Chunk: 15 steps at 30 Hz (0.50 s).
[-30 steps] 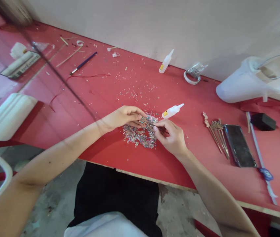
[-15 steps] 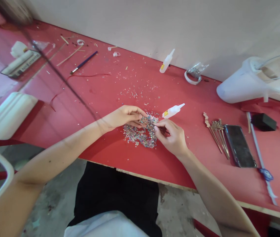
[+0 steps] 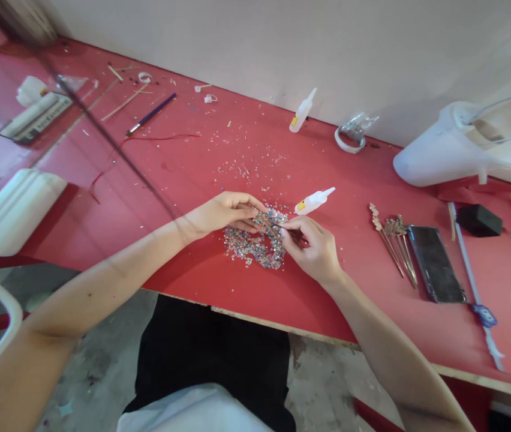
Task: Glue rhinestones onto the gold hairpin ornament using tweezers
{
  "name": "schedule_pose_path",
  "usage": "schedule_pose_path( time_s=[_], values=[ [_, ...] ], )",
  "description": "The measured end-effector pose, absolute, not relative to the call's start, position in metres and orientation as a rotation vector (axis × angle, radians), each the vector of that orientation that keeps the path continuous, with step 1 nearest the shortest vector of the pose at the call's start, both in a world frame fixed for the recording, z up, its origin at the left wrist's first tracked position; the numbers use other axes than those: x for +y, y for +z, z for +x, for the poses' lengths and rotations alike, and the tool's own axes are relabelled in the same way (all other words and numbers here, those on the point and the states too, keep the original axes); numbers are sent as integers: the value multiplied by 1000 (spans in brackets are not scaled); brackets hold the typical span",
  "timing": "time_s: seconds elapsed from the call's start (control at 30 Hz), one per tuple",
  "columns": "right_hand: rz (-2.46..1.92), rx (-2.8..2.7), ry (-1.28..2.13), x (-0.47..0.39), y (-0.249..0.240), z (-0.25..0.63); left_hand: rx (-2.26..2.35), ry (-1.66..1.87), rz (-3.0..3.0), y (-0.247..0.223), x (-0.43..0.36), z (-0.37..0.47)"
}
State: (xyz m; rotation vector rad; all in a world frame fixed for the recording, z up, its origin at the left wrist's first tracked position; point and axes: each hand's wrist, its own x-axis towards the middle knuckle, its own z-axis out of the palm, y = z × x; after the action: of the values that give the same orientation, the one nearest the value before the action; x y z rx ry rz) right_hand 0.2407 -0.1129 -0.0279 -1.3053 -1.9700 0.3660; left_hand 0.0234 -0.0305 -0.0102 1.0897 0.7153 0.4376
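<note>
My left hand (image 3: 233, 213) is closed, its fingertips pinched over a heap of small shiny gems (image 3: 264, 255). What it pinches blends into the sparkle, and I cannot make it out. On the other side of the heap my right hand (image 3: 315, 249) grips a thin dark pointed tool (image 3: 276, 225). The tool's tip points left, close to the left fingertips. Just beyond the right hand lies a small white glue bottle (image 3: 313, 201) with a yellow label.
A second glue bottle (image 3: 303, 111) is near the wall, beside a tape roll (image 3: 349, 141). Gold hairpins (image 3: 388, 240) and a phone (image 3: 436, 264) lie to the right, below a white bucket (image 3: 435, 150). At left are a paintbrush (image 3: 152, 114) and a white lamp (image 3: 17, 210).
Both hands stay nearly in place over the gems. The dark tool in my right hand shows slightly more clearly, pointing at the left fingertips. The whole view shifts very slightly.
</note>
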Motion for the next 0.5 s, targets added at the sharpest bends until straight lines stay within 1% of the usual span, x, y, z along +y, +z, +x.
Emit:
schedule_pose_path(
  time_s=[0.5],
  values=[
    [-1262,-1981,368,-113,-28,241,715,428,1107,-11,-31,22]
  ],
)
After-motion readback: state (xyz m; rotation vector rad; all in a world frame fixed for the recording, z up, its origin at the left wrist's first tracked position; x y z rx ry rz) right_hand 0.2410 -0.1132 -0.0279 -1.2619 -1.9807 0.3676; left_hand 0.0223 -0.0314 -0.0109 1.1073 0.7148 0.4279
